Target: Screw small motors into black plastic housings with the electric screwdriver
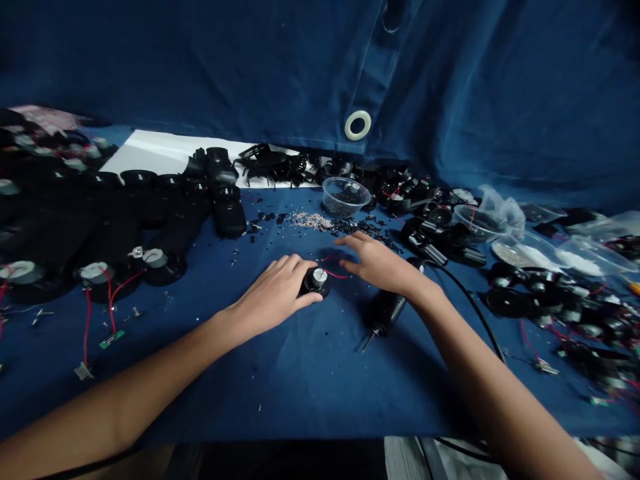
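My left hand (273, 288) grips a small black round housing (306, 287) between thumb and fingers. A silver motor (320, 277) with a white top sits in it, and thin red wires (337, 275) run from it to the right. My right hand (373, 260) hovers beside those wires with its fingers apart, and I see nothing held in it. A black electric screwdriver (387, 312) lies under my right wrist, its bit pointing toward the near edge. Close beyond the right fingers lie a pile of tiny silver screws (311, 221) and scattered small black pieces (375, 230).
A clear plastic bowl (346, 197) of small dark parts stands behind the screws. Rows of black housings with motors (107, 273) fill the left. More black assemblies (545, 293) and clear trays (530, 253) crowd the right. The screwdriver's cable (475, 303) curves rightward. A blue curtain (225, 73) hangs behind.
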The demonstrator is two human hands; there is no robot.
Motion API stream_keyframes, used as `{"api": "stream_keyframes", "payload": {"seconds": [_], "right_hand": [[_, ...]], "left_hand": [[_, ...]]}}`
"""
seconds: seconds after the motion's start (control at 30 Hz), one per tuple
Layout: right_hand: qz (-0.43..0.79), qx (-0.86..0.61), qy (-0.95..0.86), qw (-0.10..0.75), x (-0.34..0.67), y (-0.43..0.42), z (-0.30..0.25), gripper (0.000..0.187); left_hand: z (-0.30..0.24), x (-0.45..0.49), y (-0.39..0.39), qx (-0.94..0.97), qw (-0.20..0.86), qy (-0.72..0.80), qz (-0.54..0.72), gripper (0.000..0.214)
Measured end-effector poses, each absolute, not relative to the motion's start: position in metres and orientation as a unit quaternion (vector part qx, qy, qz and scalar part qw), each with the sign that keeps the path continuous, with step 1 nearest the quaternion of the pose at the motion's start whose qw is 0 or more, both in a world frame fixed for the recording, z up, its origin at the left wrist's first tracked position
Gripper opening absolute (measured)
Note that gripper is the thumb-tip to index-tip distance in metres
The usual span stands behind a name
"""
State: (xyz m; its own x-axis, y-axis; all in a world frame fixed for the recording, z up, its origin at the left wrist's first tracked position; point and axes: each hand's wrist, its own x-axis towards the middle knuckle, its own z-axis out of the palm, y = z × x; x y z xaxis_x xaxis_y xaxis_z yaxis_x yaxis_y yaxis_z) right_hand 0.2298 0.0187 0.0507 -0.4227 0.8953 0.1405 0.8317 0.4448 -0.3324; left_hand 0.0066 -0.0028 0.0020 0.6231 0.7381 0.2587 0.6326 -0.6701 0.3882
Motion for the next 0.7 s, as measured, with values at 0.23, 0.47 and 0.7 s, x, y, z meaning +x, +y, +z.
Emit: {"api": "stream_keyframes", "payload": {"seconds": [0.23,0.47,0.7], "right_hand": [[0.135,-0.451,-0.863,0.183,0.217,0.043,0.042,0.019],[0.020,-0.435,-0.846,0.309,0.210,0.022,0.056,0.020],[0.008,-0.482,-0.837,0.260,0.225,0.010,0.055,0.020]], "left_hand": [[0.004,0.003,0.000,0.874,0.141,0.422,0.197,0.046],[0.015,-0.018,0.012,0.870,0.270,0.394,0.125,0.084],[0.039,-0.014,0.077,0.854,0.147,0.466,0.180,0.029]]}}
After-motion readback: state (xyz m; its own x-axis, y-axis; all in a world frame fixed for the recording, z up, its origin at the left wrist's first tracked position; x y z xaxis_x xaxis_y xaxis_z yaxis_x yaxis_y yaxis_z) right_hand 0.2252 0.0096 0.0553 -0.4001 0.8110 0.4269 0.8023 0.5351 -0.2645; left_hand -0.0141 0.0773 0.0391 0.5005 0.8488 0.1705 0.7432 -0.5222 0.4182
